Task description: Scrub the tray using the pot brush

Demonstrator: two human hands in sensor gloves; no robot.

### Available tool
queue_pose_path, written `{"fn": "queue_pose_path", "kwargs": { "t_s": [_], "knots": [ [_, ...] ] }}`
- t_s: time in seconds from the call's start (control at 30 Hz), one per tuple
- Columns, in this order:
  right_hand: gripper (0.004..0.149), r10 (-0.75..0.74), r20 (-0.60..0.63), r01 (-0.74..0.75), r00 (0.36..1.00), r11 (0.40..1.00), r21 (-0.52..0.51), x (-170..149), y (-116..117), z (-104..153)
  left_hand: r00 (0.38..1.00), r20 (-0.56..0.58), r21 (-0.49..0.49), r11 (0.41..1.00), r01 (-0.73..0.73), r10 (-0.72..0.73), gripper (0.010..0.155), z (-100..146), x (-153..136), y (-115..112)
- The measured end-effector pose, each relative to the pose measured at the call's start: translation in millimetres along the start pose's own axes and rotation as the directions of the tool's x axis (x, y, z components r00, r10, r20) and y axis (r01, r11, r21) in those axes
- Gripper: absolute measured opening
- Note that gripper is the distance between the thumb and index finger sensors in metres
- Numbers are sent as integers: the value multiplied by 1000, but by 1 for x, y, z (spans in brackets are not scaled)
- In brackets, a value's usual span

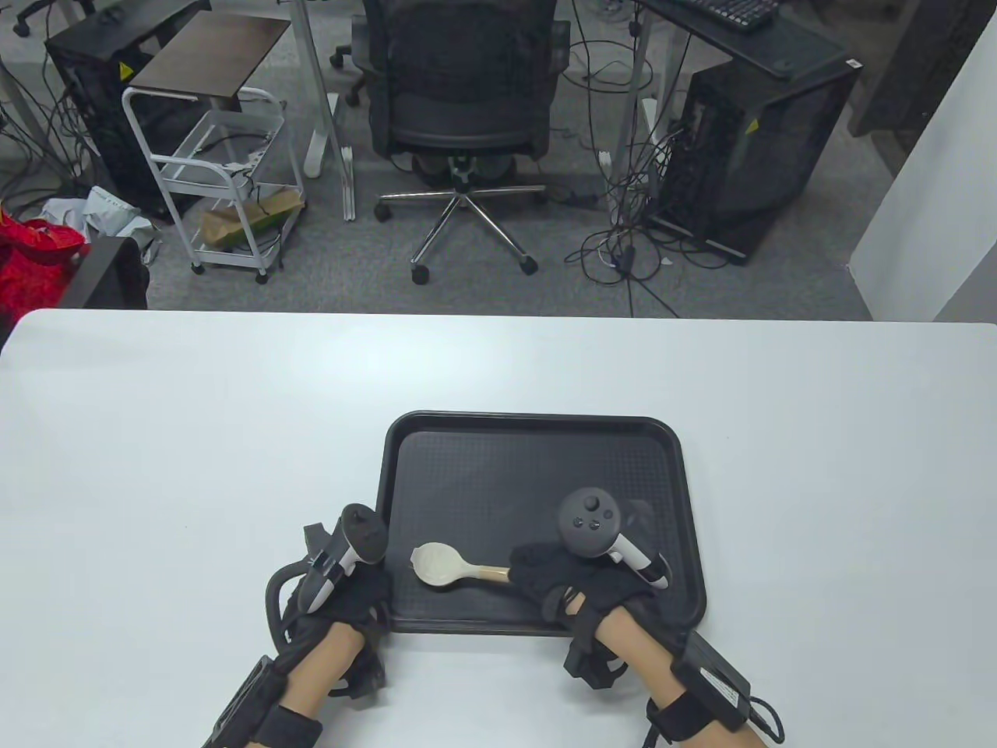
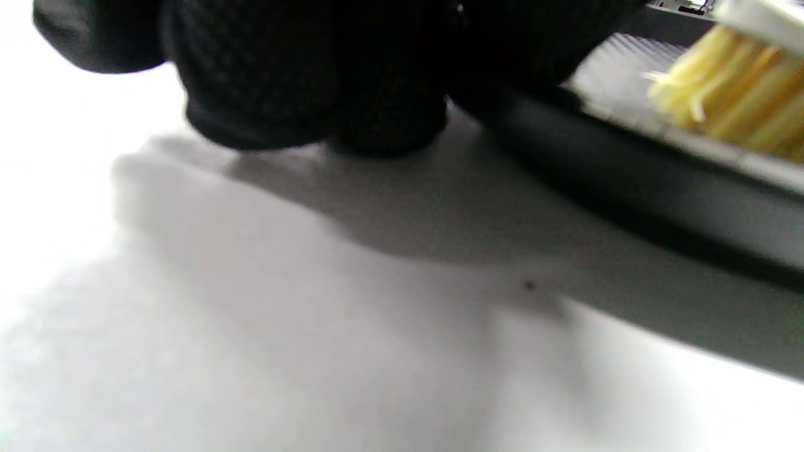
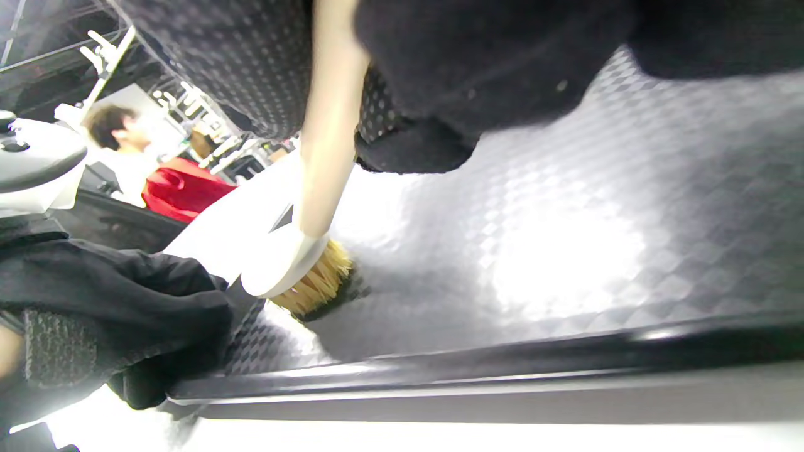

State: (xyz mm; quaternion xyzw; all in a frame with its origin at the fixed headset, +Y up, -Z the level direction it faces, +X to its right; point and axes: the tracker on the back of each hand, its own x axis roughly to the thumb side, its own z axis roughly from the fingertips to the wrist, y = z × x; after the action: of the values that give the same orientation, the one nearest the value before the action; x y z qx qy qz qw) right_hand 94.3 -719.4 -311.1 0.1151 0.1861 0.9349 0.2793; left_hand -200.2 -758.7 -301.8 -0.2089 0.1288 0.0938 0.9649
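1. The black tray [image 1: 537,467] lies on the white bench [image 1: 156,436].
2. The pot brush [image 1: 448,566] stands bristles-down near the tray's near-left corner.
3. The right hand [image 1: 572,580] curls its fingers round the stiff, light handle.
4. The left hand [image 1: 354,592] rests at the tray's left rim; its grip cannot be told.
5. Only the right wrist view shows the bristles [image 3: 317,282] touching the textured, probably slick floor.

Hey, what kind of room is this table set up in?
Most likely an office or lab workspace: behind the white table stand a black mesh office chair, desktop computer towers with tangled cables, and a white rolling cart on grey carpet.
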Motion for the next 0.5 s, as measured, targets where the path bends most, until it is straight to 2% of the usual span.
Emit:
{"fn": "queue_pose_path", "kwargs": {
  "t_s": [0.5],
  "knots": [
    [46,-2,-129,16,992,994,107,-50,-45,4,1000,0,0,1000,1,-1,60,0,0,0]
  ]
}}
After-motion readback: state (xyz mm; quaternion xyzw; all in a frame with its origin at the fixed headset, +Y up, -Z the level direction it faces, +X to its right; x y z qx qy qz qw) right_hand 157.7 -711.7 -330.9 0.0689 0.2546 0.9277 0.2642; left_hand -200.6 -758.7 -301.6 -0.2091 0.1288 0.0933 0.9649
